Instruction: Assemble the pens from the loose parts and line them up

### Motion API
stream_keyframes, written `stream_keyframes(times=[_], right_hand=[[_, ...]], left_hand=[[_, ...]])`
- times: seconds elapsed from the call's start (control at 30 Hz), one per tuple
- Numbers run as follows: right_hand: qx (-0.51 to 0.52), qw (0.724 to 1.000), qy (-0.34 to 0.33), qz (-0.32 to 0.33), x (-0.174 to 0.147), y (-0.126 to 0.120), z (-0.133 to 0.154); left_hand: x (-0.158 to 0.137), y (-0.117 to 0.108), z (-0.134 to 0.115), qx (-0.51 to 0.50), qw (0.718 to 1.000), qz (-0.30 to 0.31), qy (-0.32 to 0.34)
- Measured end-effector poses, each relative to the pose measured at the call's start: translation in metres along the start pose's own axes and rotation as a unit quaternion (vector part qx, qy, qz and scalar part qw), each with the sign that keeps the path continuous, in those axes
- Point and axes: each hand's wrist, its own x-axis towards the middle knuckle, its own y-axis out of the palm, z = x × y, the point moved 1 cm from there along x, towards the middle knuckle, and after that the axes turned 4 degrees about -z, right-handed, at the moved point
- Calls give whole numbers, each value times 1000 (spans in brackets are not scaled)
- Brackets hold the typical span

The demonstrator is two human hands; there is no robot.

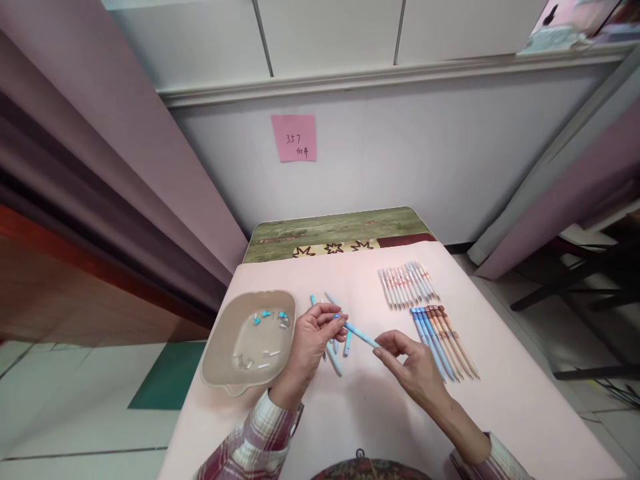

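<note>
A light blue pen (361, 334) is held slantwise above the table between my two hands. My left hand (319, 331) pinches its darker blue upper end. At the lower right end, the thumb and fingers of my right hand (406, 363) close on the pen. Several loose pen pieces, among them a pale blue barrel (333, 360) and a turquoise one (347, 345), lie under and beside my left hand, which partly hides them. To the left, a beige plastic basin (215, 353) holds small blue parts (267, 313), white pieces (264, 365) and tiny clear or metallic bits.
On the right lies a row of white patterned pens (407, 285), with a row of blue and tan pens (445, 340) in front of it. A pink cloth (365, 427) covers the table. Beyond it stand a wall with a pink note (294, 138) and, left, a curtain (165, 167).
</note>
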Motion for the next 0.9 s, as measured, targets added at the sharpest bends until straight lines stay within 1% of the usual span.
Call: stream_keyframes(times=[0.1, 0.17, 0.23, 0.33, 0.43, 0.53, 0.63, 0.7, 0.77, 0.83, 0.9], right_hand=[[-37, 999, -30, -5, -2, 5, 2], [-78, 995, -50, -20, -4, 9, 5], [-107, 992, -57, -33, -6, 14, 8], [-117, 990, -69, -43, -9, 18, 9], [-131, 986, -80, -72, -14, 15, 4], [-175, 977, -43, -114, -20, 3, -13], [-244, 960, 15, -141, -26, -15, -36], [-290, 945, 61, -141, -29, -25, -50], [-324, 930, 111, -132, -31, -34, -59], [-344, 919, 154, -118, -30, -39, -64], [-353, 911, 183, -108, -27, -40, -66]], left_hand=[[-2, 2, 3, 4, 1000, -3, 8], [-3, 4, 6, 16, 1000, -2, 18], [-3, 7, 10, 25, 999, 1, 29], [-3, 9, 16, 24, 999, 5, 39], [-3, 10, 25, 24, 999, 19, 35], [-7, 8, 38, 55, 998, 33, 21], [-16, 5, 55, 86, 993, 74, -18], [-23, 3, 64, 94, 990, 94, -41], [-30, 2, 70, 98, 989, 101, -53], [-35, 1, 74, 99, 988, 105, -60], [-38, 1, 75, 98, 987, 109, -65]])
